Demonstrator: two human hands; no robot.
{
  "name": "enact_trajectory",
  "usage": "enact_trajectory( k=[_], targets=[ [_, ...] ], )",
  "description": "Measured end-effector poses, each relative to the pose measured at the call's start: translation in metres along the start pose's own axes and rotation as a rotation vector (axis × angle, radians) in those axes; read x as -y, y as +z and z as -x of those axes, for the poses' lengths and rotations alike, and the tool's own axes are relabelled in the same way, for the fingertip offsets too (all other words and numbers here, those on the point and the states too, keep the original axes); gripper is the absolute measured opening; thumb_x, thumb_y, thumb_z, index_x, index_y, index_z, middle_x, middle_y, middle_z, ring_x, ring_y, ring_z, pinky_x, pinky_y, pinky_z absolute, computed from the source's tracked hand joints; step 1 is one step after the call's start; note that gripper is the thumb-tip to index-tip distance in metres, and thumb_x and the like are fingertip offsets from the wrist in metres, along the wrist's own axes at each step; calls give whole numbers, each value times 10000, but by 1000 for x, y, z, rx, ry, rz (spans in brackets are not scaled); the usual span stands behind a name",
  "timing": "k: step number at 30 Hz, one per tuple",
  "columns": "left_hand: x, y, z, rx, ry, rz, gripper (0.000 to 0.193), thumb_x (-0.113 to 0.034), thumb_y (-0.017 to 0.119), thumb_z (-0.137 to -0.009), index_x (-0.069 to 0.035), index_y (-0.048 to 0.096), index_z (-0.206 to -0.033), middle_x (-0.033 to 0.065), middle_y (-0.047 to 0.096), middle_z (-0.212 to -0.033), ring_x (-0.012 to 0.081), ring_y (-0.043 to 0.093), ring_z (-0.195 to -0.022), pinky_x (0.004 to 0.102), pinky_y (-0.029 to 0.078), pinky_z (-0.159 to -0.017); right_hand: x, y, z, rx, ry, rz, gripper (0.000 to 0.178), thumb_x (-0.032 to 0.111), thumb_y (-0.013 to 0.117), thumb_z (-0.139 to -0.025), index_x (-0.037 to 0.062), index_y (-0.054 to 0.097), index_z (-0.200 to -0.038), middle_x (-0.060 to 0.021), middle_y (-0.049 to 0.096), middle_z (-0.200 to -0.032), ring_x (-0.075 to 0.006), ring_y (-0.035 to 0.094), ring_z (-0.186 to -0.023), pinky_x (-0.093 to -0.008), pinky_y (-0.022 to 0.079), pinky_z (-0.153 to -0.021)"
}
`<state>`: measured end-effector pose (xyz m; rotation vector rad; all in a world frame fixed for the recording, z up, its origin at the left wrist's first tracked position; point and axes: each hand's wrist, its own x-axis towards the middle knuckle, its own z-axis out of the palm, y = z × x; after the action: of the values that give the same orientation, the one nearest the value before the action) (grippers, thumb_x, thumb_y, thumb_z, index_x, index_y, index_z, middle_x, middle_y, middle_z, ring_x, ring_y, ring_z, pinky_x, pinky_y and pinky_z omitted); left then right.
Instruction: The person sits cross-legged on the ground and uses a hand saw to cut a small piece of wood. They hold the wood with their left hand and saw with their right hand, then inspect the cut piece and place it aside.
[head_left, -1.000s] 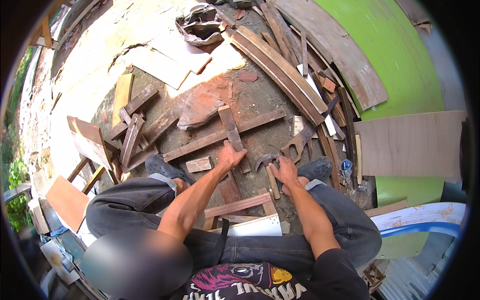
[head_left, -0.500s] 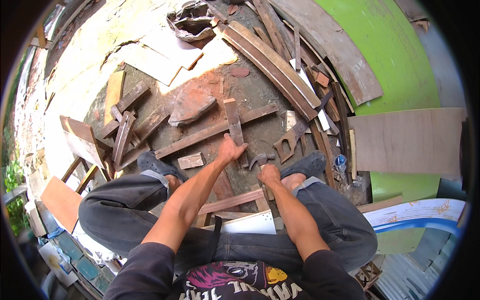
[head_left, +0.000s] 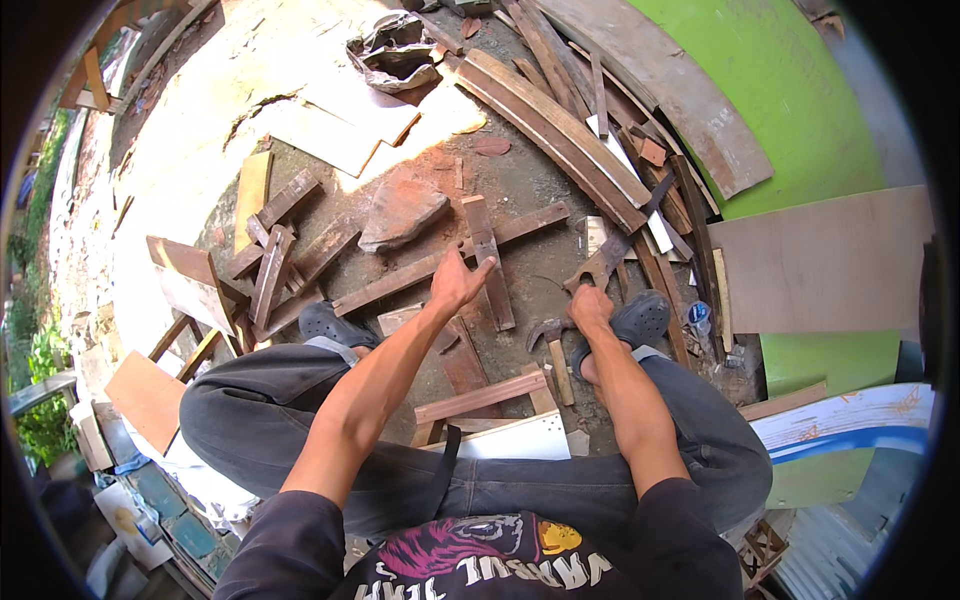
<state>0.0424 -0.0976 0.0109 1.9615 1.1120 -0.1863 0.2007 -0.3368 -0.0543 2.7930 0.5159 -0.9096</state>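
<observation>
My left hand [head_left: 459, 281] is at a short wooden board [head_left: 497, 295] lying across a longer wooden strip [head_left: 400, 286]. Its thumb lies over the short board while the bent fingers sit on the left side, partly hidden. My right hand [head_left: 590, 304] closes round the wooden handle of a handsaw [head_left: 607, 257], whose blade points away to the upper right. On the ground below that hand lies a claw hammer [head_left: 560, 370], touched by neither hand.
A flat stone [head_left: 402, 213] lies beyond the strip. Scrap wood [head_left: 272, 275] is piled at left, and long planks [head_left: 550, 135] at right. Between my legs stands a small wooden frame [head_left: 480, 397] with a white panel [head_left: 520, 440]. My shoes [head_left: 640, 318] flank the work.
My right hand has let go of the hammer, leaving it on the ground, and has moved up to the saw's handle. My left hand has shifted slightly away along the short board.
</observation>
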Motion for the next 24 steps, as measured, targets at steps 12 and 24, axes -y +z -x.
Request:
enact_trajectory(
  k=[12, 24],
  targets=[
    [53, -71, 91, -22, -110, 52, 881, -514, 709, -869, 61, 380, -1450, 294, 609, -1308, 391, 605, -1221, 428, 475, -1024, 14, 5, -17, -77, -87, 91, 418, 301, 699, -842, 73, 699, -1192, -132, 691, -1248, -307, 627, -1205, -404, 512, -974],
    [23, -41, 103, 8, 39, -17, 849, -502, 730, -855, 92, 456, -1397, 264, 637, -1285, 343, 628, -1198, 409, 488, -1007, -28, -109, 50, 234, 131, 254, 468, 237, 731, -882, 142, 662, -1335, -67, 612, -1404, -375, 614, -1224, -608, 522, -840]
  ],
)
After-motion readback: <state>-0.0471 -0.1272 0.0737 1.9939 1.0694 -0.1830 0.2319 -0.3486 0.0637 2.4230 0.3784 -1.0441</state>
